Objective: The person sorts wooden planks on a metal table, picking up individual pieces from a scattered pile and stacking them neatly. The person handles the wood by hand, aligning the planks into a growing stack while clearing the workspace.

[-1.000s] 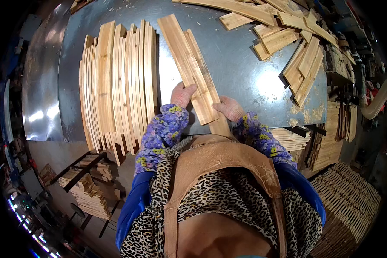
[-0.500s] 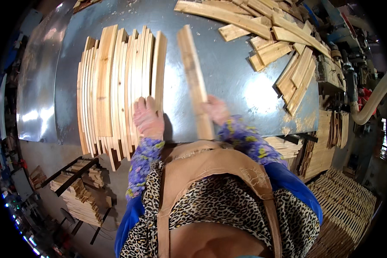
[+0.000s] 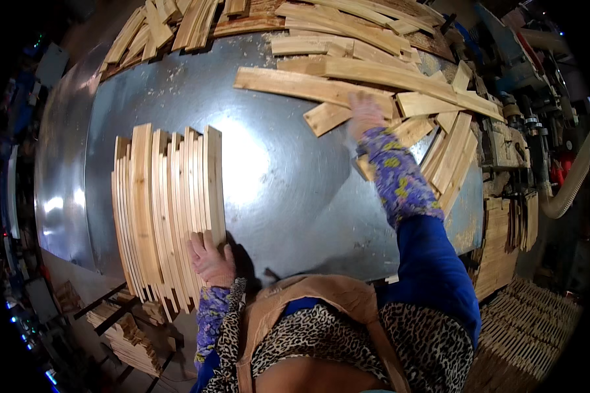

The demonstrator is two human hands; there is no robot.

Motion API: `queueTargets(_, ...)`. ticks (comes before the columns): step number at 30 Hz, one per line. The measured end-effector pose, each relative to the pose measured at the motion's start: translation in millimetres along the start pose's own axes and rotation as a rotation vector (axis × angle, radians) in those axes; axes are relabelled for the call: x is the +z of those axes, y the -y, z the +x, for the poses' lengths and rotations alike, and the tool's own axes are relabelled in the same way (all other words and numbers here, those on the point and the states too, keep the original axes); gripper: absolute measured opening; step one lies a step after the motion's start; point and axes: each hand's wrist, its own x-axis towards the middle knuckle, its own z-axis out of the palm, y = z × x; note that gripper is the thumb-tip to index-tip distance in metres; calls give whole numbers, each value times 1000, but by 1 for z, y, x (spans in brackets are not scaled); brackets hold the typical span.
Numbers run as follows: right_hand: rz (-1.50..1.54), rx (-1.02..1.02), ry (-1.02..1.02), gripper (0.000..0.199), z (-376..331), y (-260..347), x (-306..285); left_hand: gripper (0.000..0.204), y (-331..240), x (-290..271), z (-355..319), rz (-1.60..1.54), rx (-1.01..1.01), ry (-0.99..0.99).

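A row of narrow wooden boards, packed side by side, stands at the left of a metal-topped table. My left hand lies on the near right end of this row, fingers stretched out and apart. My right arm reaches far forward to a loose heap of boards. There my right hand, slightly blurred, rests its extended fingers on a long board at the heap's near edge; its thumb is hard to make out. A shorter board sticks out just left of that hand.
More loose boards lie along the table's far edge. Machinery with a ribbed hose stands at the right. Stacked wood sits on a dark rack below left, and slatted stacks at lower right.
My right hand has let go of the board it held and moved forward and right to the heap. The row now ends in a board flush on its right side. The view has shifted forward.
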Motion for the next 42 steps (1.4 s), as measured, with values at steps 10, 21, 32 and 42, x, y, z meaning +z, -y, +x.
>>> queueTargets(10,666,-515,1124,41,-7,25,-32,65,-183,146,105,-1849,-525,754)
queueTargets(21,775,52,163,80,278,-61,26,50,-95,132,143,-1383,-552,467)
queueTargets(32,512,409,354,100,473,-34,55,54,-38,127,145,-1174,-760,671)
queueTargets(42,462,430,448,101,482,-45,86,27,32,166,109,-1237,-984,870)
